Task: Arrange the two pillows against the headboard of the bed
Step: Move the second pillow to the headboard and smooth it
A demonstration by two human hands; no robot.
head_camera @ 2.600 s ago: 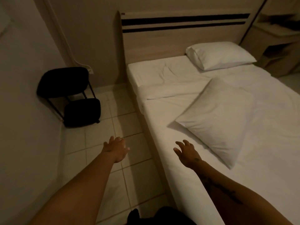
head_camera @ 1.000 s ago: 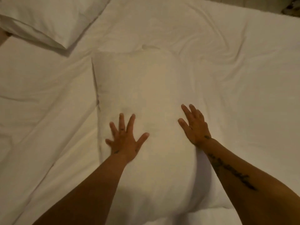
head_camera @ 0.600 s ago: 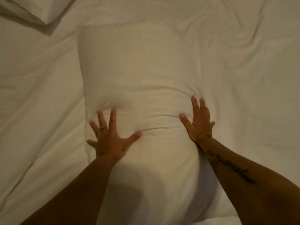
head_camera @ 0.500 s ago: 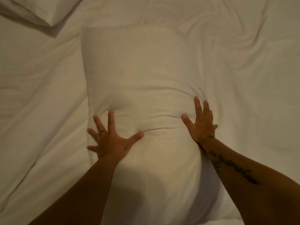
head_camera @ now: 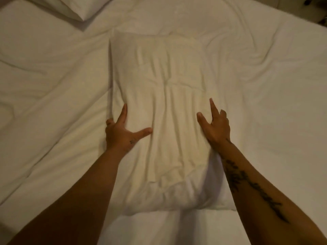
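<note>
A white pillow (head_camera: 166, 96) lies lengthwise in the middle of the bed, its cover creased. My left hand (head_camera: 122, 131) clasps its left edge, thumb on top and fingers along the side. My right hand (head_camera: 215, 124) presses on its right edge with the index finger stretched out and the other fingers curled at the side. A second white pillow (head_camera: 70, 6) shows only as a corner at the top left. The headboard is out of view.
The wrinkled white sheet (head_camera: 265, 85) covers the bed on every side of the pillow. A bit of dark floor or furniture shows at the top right corner (head_camera: 318, 7).
Both hands have slid from the top of the pillow outward to its two side edges. The pillow now sits lower in view and shows lengthwise creases.
</note>
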